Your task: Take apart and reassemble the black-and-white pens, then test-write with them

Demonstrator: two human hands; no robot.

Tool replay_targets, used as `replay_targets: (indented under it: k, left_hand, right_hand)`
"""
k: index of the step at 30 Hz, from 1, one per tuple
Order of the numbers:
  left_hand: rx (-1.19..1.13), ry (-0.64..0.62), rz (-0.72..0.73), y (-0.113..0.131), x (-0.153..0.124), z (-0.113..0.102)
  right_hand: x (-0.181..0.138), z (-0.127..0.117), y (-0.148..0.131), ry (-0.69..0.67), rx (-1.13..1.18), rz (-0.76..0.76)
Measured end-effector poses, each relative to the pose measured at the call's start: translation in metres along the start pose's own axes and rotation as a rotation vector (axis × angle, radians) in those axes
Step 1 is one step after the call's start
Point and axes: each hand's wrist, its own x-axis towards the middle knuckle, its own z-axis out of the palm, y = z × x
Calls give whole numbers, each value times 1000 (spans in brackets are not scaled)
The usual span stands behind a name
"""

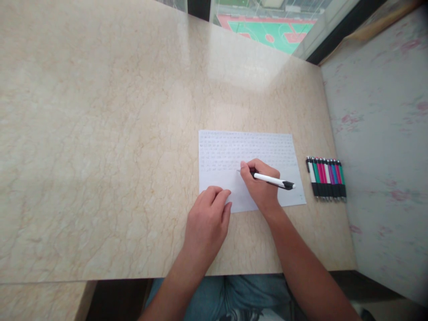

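Observation:
A sheet of white paper (244, 195) lies on the marble-patterned surface, its upper part covered in rows of small handwriting too faint to read. Closed around a white ballpoint pen (271, 179) with black grip and clip, my right hand (264, 180) rests on the sheet. The pen's tip meets the paper at the end of the lowest written row, and its clip end points right. My left hand (210, 214) lies over the sheet's lower left corner, fingers loosely curved, thumb a little apart, holding nothing.
Right of the paper, several pens (326, 178) in various colours lie side by side in a row. A flower-patterned wall (384, 156) bounds the right side. Beyond the far edge is a window (267, 26) over a sports court. The near table edge (247, 273) runs above my lap.

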Motion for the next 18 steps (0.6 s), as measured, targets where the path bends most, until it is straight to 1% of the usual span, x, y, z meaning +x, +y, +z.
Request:
replay_targets:
  k: [7,9,12,15,18]
  left_hand:
    - [-6,3,3,-1,0,1]
    - [-7,7,5,-1,0,1]
    - [1,4,3,-1,0,0]
    - [6,6,4,0,1,-1]
    - [7,26,9,1,1,-1]
  right_hand:
    - [0,-1,1,5,39,23]
    - [-1,-2,4,27,147,109]
    - [-2,-5,10,67,397,245]
    - [-1,-9,17,34,638,230]
    - [2,-15,21,-12,772,195]
